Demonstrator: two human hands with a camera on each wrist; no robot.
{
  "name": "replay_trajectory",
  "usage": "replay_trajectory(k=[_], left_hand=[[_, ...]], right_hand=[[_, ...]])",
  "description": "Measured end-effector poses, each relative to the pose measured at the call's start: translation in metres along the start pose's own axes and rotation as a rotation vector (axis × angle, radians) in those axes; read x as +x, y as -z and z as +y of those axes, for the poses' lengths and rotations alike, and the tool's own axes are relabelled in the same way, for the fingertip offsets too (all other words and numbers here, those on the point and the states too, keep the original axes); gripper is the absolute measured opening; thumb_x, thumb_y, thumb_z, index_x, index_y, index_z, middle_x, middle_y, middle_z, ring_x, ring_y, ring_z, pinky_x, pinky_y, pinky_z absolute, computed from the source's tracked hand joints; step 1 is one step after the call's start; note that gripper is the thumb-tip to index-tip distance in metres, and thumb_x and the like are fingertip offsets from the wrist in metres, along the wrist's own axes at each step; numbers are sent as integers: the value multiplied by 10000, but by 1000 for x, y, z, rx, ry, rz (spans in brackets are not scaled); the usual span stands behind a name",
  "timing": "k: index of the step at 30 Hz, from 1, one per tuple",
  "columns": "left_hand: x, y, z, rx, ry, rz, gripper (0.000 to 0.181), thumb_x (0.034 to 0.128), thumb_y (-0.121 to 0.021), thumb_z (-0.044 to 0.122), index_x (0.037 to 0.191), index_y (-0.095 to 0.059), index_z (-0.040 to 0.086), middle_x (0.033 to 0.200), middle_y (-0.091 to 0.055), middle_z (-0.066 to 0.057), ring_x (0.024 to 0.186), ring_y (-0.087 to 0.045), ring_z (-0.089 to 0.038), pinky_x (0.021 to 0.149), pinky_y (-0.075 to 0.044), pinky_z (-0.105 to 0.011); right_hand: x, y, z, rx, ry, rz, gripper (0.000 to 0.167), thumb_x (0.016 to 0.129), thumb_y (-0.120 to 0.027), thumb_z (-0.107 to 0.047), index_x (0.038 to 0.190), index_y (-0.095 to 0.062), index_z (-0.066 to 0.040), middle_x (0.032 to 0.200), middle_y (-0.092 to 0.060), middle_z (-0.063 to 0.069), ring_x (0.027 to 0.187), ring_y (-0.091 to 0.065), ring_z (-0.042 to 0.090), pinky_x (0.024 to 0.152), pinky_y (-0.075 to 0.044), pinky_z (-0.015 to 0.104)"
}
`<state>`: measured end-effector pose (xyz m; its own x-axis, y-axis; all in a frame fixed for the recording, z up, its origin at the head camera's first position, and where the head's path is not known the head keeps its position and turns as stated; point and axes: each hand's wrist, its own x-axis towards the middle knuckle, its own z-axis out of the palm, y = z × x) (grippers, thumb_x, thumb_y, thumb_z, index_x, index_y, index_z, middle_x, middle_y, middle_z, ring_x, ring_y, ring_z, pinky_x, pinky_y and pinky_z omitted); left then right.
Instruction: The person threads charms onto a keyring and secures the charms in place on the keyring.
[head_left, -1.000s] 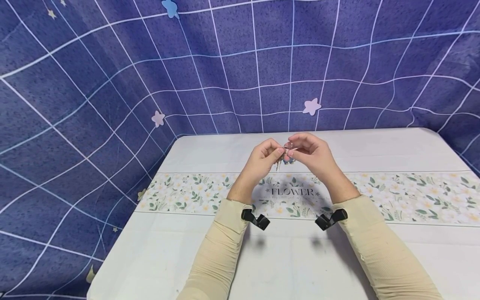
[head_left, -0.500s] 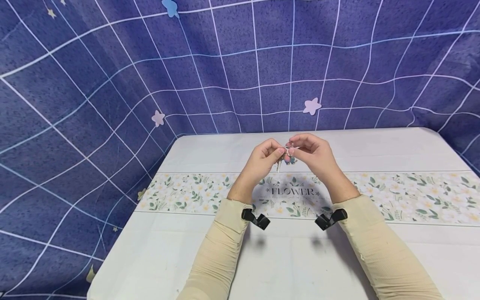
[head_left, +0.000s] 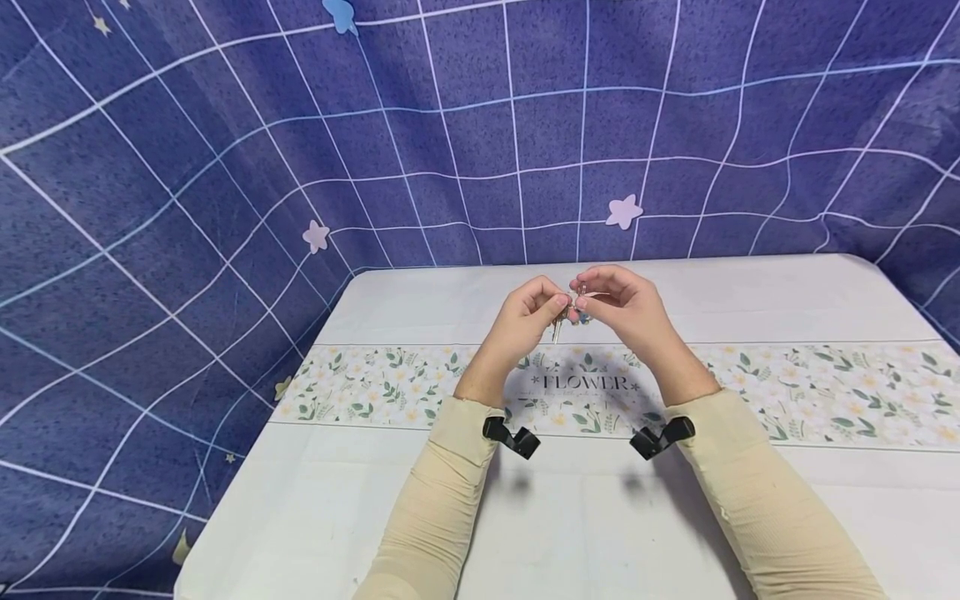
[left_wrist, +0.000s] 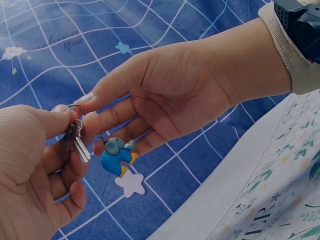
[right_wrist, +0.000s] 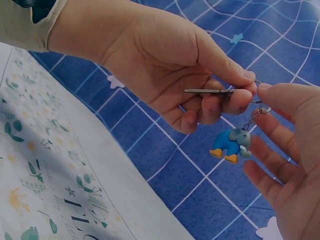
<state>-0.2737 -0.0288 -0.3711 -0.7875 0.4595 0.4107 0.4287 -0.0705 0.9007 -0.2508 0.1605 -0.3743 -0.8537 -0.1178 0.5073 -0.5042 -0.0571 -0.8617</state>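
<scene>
Above the table, the left hand (head_left: 525, 321) and right hand (head_left: 628, 310) meet at a metal key ring (right_wrist: 257, 102). Thumb and fingers of the left hand (left_wrist: 35, 165) pinch the ring near the silver keys (left_wrist: 80, 142), which point down in the head view (head_left: 557, 329). The right hand (right_wrist: 297, 155) pinches the ring's other side with its thumb and index finger. From a short chain hangs a blue elephant charm (left_wrist: 118, 156) with a grey head and yellow feet, beside the right hand's lower fingers. Fingertips cover part of the ring.
A white cloth (head_left: 360, 492) with a floral band (head_left: 382, 387) covers the table below the forearms. Behind and to the left hangs a blue grid-patterned curtain (head_left: 465, 133) with stars. Small black devices (head_left: 517, 438) are strapped to both wrists.
Both hands stay nearly in place. The charm has shifted slightly between them, and the right fingers have moved a little on the ring.
</scene>
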Motion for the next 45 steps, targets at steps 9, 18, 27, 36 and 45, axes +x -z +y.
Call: replay_trajectory(k=[9,18,27,36,45], left_hand=[[0,0,0,3,-4,3,121,1034,-530,27,950,-572,-50,800,-693,71,779,-592,-121,778,-473,-258],[0,0,2,20,-2,9,116,1032,-534,30,950,-577,-40,803,-701,26,781,-578,-165,767,-468,-257],[1,1,-2,14,-1,13,113,1027,-547,27,945,-586,-39,805,-708,16,808,-617,-197,804,-494,-267],[0,1,-2,13,8,2,115,1032,-540,36,950,-584,-32,813,-707,13,823,-640,-152,840,-513,-281],[0,2,-1,35,7,1,124,1032,-545,44,936,-583,-23,816,-720,-57,841,-618,-326,808,-497,-269]], right_hand=[[1,0,-1,-59,-34,31,245,924,-700,15,1147,-636,93,963,-736,-74,869,-697,117,803,-543,224],[1,0,1,-34,-28,8,263,927,-690,28,1172,-619,95,992,-732,-72,929,-687,123,856,-535,236],[1,0,0,-62,-46,4,286,913,-711,30,1174,-625,109,1001,-731,-73,929,-703,153,823,-547,228],[1,0,2,-66,-56,31,273,909,-707,40,1164,-638,108,928,-728,-119,801,-682,81,749,-540,210],[1,0,2,-102,-72,42,257,929,-706,-2,1154,-642,103,918,-735,-136,790,-681,73,745,-531,207]])
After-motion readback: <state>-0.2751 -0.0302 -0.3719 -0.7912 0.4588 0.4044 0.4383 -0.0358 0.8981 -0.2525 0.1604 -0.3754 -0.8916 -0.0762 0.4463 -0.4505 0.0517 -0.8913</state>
